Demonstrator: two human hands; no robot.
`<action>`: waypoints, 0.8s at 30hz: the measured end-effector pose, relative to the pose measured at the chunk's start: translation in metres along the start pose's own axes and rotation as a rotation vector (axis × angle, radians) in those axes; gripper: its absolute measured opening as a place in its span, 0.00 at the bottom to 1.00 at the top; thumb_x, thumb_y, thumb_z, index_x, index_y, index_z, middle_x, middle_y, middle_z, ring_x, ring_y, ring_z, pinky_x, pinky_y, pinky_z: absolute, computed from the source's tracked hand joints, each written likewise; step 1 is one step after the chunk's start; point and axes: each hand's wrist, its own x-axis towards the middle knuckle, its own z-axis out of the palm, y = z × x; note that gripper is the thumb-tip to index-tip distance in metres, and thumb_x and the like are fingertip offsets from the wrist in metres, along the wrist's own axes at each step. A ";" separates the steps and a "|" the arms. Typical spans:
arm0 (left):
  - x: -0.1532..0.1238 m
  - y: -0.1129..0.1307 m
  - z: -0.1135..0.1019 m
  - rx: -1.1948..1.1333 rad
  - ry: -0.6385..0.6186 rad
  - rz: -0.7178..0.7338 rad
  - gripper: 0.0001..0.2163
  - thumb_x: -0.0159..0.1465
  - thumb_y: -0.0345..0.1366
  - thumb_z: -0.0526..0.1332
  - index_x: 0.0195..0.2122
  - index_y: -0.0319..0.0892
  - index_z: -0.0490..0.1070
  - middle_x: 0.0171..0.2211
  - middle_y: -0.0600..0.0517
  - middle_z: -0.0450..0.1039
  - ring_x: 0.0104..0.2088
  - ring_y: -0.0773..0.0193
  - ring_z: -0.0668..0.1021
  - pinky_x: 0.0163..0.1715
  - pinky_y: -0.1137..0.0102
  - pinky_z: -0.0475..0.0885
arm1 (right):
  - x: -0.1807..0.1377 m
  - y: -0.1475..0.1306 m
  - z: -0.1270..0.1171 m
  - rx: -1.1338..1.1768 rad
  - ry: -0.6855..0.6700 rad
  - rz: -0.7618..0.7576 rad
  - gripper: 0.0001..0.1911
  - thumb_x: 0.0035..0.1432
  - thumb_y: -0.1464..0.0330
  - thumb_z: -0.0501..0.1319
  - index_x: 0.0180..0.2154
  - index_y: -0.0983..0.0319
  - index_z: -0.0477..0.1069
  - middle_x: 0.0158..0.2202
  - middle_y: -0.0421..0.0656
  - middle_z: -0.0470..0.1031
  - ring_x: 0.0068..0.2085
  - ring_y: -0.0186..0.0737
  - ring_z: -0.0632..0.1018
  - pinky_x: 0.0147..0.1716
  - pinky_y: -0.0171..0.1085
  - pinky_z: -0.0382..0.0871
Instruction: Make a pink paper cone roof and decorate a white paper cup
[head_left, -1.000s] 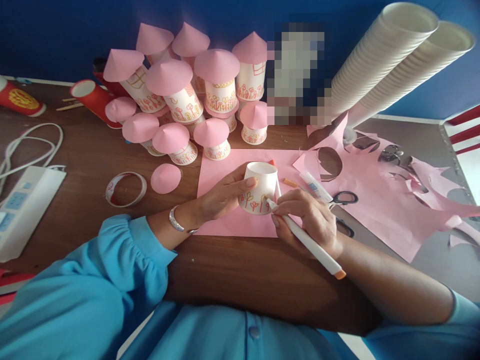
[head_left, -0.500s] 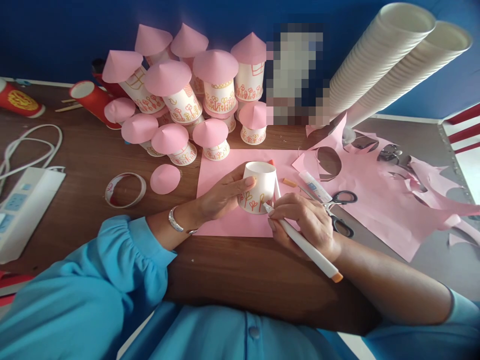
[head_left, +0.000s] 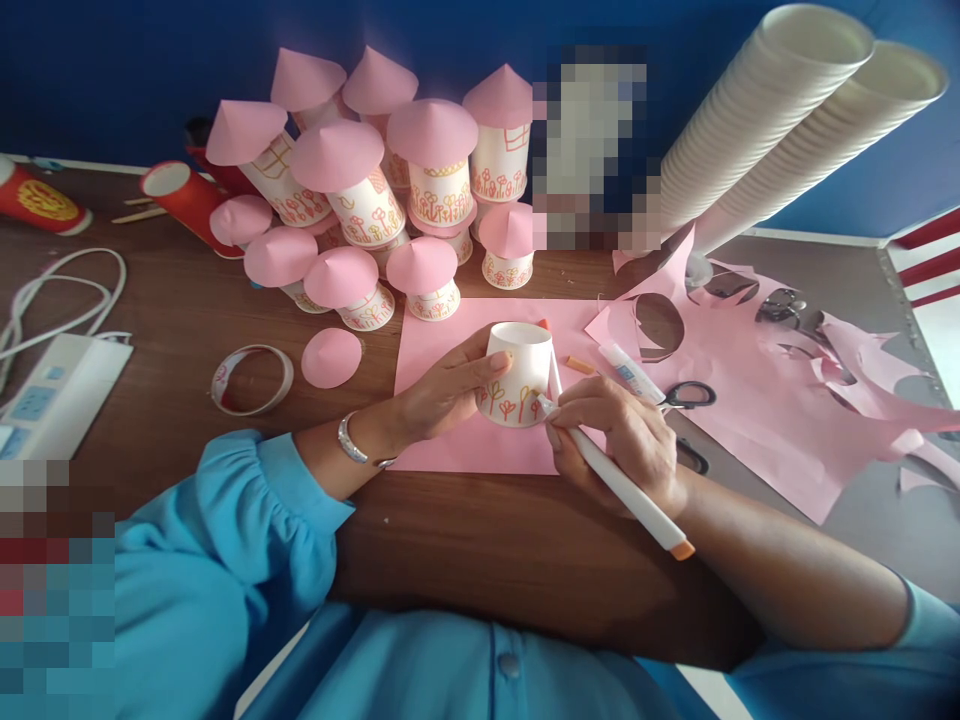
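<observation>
My left hand (head_left: 457,385) grips a small white paper cup (head_left: 525,365) by its left side, thumb across the front. Red and yellow flowers are drawn round the cup's lower part. In my right hand (head_left: 622,435) is a white marker pen (head_left: 630,492) with an orange end, its tip at the cup's lower right side. Beneath the cup lies a pink paper sheet (head_left: 431,345). A second white pen stands partly hidden behind the cup, and an orange cap (head_left: 580,365) rests on the sheet. Scissors (head_left: 690,394) lie beyond my right hand, partly covered by it.
Several decorated cups with pink cone roofs (head_left: 337,155) stand at the back. Tall cup stacks (head_left: 757,120) lean at the back right, above cut pink paper scraps (head_left: 772,420). To the left are a tape roll (head_left: 287,385), a flat pink cone (head_left: 331,358) and a power strip (head_left: 67,390).
My right hand and the marker have shifted slightly right, the tip moving along the cup to its right side and covering more of the scissors. My left hand and the cup stay put.
</observation>
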 end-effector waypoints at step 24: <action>0.001 0.000 0.004 0.017 0.029 0.008 0.22 0.66 0.50 0.68 0.57 0.45 0.75 0.52 0.45 0.79 0.51 0.52 0.80 0.48 0.62 0.75 | -0.001 -0.006 0.000 0.024 -0.057 -0.006 0.11 0.60 0.79 0.60 0.40 0.58 0.68 0.28 0.39 0.75 0.28 0.36 0.78 0.27 0.34 0.75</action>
